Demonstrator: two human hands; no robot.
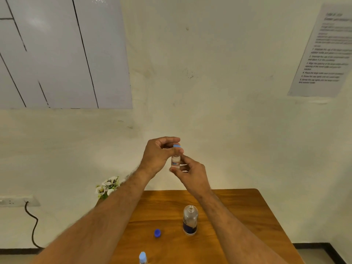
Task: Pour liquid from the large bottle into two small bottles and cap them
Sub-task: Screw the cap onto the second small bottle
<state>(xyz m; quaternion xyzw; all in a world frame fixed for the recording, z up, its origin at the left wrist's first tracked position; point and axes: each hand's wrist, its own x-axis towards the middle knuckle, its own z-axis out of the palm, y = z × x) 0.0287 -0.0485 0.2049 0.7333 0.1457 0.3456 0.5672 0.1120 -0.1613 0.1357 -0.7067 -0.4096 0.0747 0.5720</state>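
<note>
**Capping a small bottle up in the air**

Both hands are raised over the wooden surface [238,216]. The right hand [192,173] pinches a small bottle [175,162] by its body; the left hand [159,156] pinches its light blue cap [176,145]. On the surface: the big bottle [190,220], uncapped and upright, a dark blue cap [157,233] left of it, and another capped small bottle [142,257] at the near edge. Behind: cream wall, whiteboard [62,52], a printed sheet [327,52], flowers [107,185].
</note>
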